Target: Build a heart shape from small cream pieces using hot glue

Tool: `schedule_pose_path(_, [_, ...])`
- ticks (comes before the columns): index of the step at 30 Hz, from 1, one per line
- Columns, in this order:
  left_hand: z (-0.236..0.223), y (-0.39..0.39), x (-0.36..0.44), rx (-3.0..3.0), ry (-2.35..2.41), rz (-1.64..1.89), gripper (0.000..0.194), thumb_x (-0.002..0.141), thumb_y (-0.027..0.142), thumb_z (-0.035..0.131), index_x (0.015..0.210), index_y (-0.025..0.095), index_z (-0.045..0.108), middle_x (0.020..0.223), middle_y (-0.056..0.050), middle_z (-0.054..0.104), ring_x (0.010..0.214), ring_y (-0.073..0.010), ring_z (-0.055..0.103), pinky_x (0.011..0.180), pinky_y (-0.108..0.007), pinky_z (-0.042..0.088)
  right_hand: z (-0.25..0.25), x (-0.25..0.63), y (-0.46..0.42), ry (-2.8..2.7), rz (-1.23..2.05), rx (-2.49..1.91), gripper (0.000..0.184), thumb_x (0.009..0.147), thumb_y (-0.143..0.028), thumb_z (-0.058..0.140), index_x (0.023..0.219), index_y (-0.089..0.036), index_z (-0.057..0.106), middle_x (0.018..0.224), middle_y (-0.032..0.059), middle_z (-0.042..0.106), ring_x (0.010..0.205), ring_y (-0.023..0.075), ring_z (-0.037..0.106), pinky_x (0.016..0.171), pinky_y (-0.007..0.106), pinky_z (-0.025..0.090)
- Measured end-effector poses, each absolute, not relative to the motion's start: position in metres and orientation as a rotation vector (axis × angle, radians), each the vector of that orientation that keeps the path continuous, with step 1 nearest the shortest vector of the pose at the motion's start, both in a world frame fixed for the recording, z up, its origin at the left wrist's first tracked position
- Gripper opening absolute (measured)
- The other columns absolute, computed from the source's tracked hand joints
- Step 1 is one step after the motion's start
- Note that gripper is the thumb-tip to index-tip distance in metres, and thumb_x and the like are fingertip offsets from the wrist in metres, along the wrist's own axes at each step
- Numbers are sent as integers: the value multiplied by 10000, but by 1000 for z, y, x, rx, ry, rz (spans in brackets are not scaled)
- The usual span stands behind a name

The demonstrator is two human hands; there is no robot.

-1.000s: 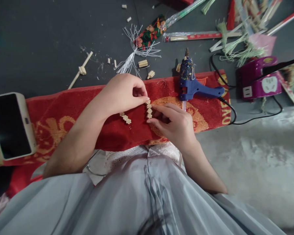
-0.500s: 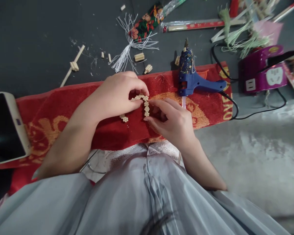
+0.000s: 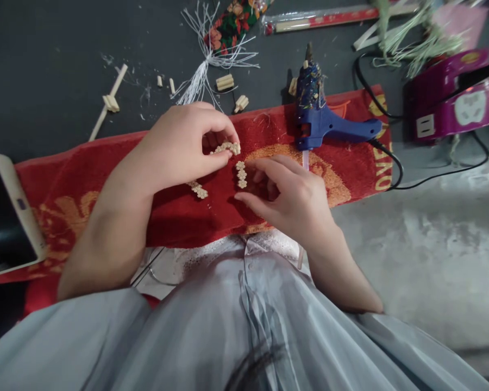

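My left hand (image 3: 179, 144) pinches a curved strip of small cream flower-shaped pieces (image 3: 229, 147) between thumb and forefinger; part of that strip is hidden behind the fingers. A short straight strip of the same pieces (image 3: 241, 175) lies on the red towel (image 3: 175, 220), just left of my right hand (image 3: 287, 193). My right thumb and forefinger are parted on either side of its right edge, with nothing visibly held between them. Another short strip (image 3: 198, 189) rests on the towel below my left hand, its upper end partly covered.
A blue glue gun (image 3: 315, 117) lies on the towel, its cord running to a purple power socket (image 3: 452, 98). A phone-like device (image 3: 10, 214) is at the left. Small cream pieces (image 3: 225, 82), a stick (image 3: 116, 87) and white tassel threads (image 3: 201, 76) lie on the dark table.
The strip at my left hand and the short strip by my right hand, joined or touching at a corner before, now show a gap. My right fingers have come off the short strip.
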State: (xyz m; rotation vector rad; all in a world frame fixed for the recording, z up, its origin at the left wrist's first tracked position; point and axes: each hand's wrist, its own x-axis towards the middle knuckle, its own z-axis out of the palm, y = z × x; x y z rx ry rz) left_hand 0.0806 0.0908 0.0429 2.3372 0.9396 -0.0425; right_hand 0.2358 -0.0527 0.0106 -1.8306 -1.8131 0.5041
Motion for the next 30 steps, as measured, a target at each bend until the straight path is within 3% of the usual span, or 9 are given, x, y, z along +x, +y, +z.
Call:
schedule_pose_path(5, [49,92,80,2314,885,-92,259,862,296,565,1023,178,731,1020,-47,676,917,-165,598,820,-275,423,21,236,-40,-1730,443,-1911,185,949,-350,555,980,-212,674,880,53,690,795,186,635,686,307,492])
schedule_pose_path(10, [50,93,79,2312,868,-103,294,889,361,542,1061,197,715,1049,-31,670,939,-156,590,844,-268,427,17,229,-22,-1734,413,-1974,89,899,-255,573,892,-229,658,875,48,687,785,194,630,694,317,488])
schedule_pose_path(16, [39,93,79,2293,915,-4,225,806,322,583,952,250,737,986,-24,691,920,-195,630,840,-298,468,12,223,-18,-1717,378,-2024,79,891,-264,587,871,-220,649,858,46,688,792,196,631,691,310,476])
schedule_pose_path(30, [37,93,78,2261,927,0,230,785,318,588,956,264,731,999,-23,707,979,-214,639,835,-283,484,10,226,-15,-1765,364,-1968,51,864,-247,591,825,-225,617,813,47,679,752,189,617,661,305,482])
